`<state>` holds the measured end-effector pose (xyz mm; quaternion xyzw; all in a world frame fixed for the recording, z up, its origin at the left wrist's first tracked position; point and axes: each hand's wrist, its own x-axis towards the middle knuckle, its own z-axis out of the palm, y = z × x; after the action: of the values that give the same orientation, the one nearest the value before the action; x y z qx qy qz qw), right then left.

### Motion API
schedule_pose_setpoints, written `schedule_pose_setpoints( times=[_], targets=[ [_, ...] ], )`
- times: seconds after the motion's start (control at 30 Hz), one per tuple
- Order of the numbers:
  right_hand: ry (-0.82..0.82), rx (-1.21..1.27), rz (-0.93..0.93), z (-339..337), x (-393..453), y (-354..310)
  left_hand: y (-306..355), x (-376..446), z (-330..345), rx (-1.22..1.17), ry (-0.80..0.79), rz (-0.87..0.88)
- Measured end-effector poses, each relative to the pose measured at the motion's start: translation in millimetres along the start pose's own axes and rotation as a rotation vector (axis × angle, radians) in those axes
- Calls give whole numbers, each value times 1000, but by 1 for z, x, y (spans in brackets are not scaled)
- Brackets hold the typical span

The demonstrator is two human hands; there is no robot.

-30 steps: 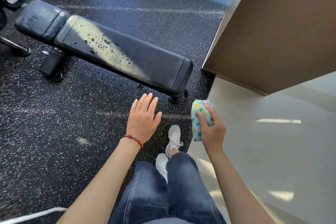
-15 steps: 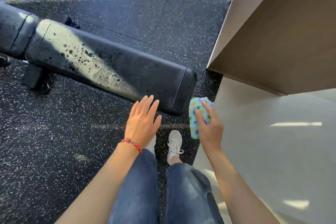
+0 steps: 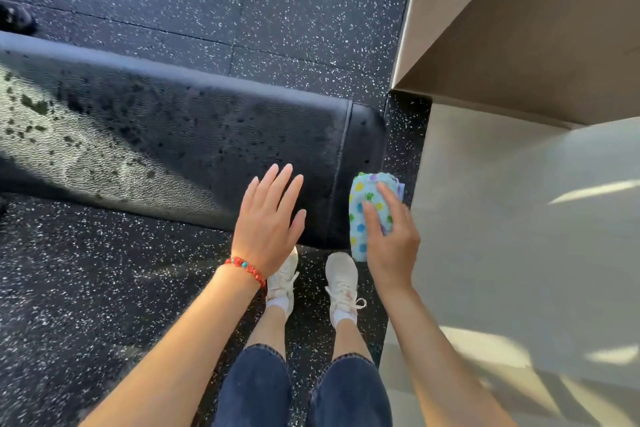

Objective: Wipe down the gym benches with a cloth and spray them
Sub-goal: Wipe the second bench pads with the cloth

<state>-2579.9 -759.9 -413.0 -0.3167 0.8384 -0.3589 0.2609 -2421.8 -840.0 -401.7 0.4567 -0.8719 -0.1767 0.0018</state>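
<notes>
I see my right hand [image 3: 389, 239] gripping a folded, dotted terry cloth [image 3: 363, 215] at the end of the padded black counter [image 3: 194, 135], whose grained vinyl is droplet-speckled. My left hand [image 3: 268, 222] hovers flat, fingers straight.

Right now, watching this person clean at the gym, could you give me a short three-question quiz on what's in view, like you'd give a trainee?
1. True or false: the left hand holds a spray bottle.
2. What does the right hand grip? A) a dotted cloth B) a dumbbell C) a sponge on a stick
3. Fill in: the bench pad is speckled with ____ droplets.

Key
1. False; it is open and holds nothing.
2. A, the cloth.
3. Spray; the bench looks not yet wiped.
</notes>
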Motion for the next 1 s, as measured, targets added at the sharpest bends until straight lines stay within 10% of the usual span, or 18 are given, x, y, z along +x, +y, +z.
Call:
schedule_pose_setpoints(
  times=[0.3, 0.63, 1.0],
  targets=[
    [169, -352, -294, 63, 7, 35, -50, 12, 73, 147, 59, 18],
    [237, -346, -153, 76, 115, -10, -54, 11, 82, 166, 100, 36],
    [78, -406, -177, 56, -26, 23, -48, 12, 61, 137, -32, 26]
  ],
)
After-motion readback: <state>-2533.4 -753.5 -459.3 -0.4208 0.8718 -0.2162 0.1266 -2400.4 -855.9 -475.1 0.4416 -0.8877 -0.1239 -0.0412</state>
